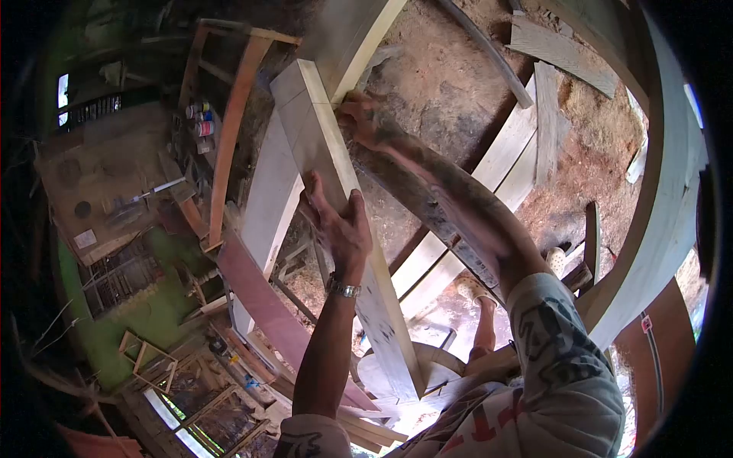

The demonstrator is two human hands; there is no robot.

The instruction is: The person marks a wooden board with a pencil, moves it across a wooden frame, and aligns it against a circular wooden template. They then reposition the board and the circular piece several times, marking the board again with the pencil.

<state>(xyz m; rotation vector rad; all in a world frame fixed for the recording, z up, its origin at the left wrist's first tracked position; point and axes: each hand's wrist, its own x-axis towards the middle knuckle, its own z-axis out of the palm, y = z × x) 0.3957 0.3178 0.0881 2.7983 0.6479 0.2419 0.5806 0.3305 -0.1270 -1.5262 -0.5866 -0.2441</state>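
Note:
A long, pale wooden beam [324, 145] runs from the upper middle down toward the person's body, with pencil lines across its upper part. My left hand [341, 229] grips this beam around its middle, thumb on one side and fingers on the other; a metal watch is on the wrist. Near the beam's upper end, my right hand [363, 118] has its fingers curled at the edge of another wide board [351, 38]. Whether those fingers hold the board is too blurred to tell.
Pale planks [496, 172] lie on the dirt floor at the right. A reddish board [267, 305] slants below the beam. Far left stands a brown table [107, 175]. A large curved timber [649, 229] crosses the right side. Feet show near the bottom.

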